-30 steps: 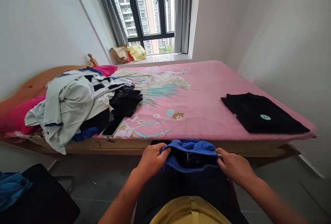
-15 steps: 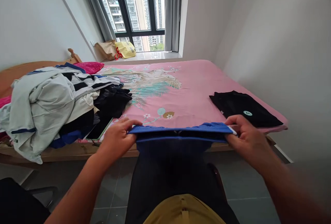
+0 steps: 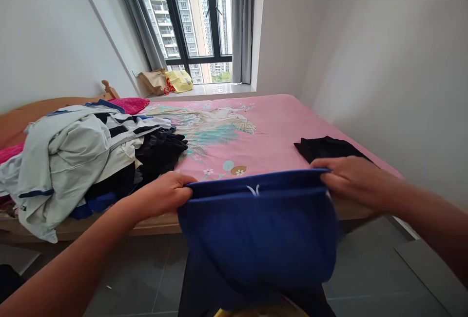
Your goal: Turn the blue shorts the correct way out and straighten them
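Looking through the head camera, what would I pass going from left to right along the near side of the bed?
Heap of unfolded clothes → left hand → blue garment stretched between both hands → right hand → folded black garment on the pink bedsheet.

Clothes pile (image 3: 73,161) left — folded garment (image 3: 325,147) right

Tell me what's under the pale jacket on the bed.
Under the pale jacket lie a striped top, dark clothes and something blue on the pink bedsheet. Anything deeper in the heap is covered.
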The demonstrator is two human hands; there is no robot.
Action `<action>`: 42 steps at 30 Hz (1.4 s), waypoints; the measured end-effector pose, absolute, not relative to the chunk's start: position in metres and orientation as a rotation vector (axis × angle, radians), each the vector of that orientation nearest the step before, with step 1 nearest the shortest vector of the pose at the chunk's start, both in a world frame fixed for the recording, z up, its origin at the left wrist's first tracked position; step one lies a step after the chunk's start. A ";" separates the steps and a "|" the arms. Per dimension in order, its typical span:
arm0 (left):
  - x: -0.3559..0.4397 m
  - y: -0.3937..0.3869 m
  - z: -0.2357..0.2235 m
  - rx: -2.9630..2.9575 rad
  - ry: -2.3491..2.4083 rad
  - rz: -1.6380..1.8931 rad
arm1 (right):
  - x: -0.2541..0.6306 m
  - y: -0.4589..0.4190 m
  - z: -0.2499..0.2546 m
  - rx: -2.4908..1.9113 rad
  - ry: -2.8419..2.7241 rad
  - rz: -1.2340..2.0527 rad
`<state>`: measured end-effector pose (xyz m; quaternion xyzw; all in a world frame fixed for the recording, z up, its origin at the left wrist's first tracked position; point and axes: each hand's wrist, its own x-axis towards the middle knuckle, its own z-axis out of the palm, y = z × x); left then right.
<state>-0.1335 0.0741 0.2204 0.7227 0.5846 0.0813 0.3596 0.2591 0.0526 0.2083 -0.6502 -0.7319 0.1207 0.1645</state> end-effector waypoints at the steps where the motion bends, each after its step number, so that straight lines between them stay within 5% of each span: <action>1: -0.133 0.086 0.219 1.858 1.542 0.179 | 0.257 0.067 0.211 -1.851 -2.074 0.534; 4: -0.129 0.121 0.231 1.988 1.681 0.333 | 0.253 0.107 0.228 -1.779 -1.958 0.675; 8: -0.117 0.142 0.271 2.387 2.006 0.867 | 0.243 0.127 0.258 -1.689 -1.812 -0.056; 11: -0.114 0.138 0.262 2.526 2.017 1.060 | 0.237 0.122 0.250 -1.746 -1.790 -0.282; 14: -0.120 0.122 0.196 2.515 1.934 0.863 | 0.234 0.109 0.190 -1.996 -1.968 -0.202; 19: -0.123 0.059 0.033 2.065 1.932 0.281 | 0.231 0.061 0.026 -2.176 -2.175 0.535; 23: -0.113 -0.004 -0.037 1.896 1.885 0.030 | 0.237 0.003 -0.055 -2.207 -2.009 0.958; 32: -0.119 -0.020 -0.004 1.889 1.668 0.092 | 0.245 -0.051 -0.084 -2.108 -1.809 1.100; 37: -0.116 0.073 0.021 2.143 1.626 0.475 | 0.236 -0.053 -0.101 -2.052 -1.838 1.064; 42: -0.088 0.182 0.018 2.264 1.536 0.436 | 0.241 -0.050 -0.123 -2.027 -1.856 1.113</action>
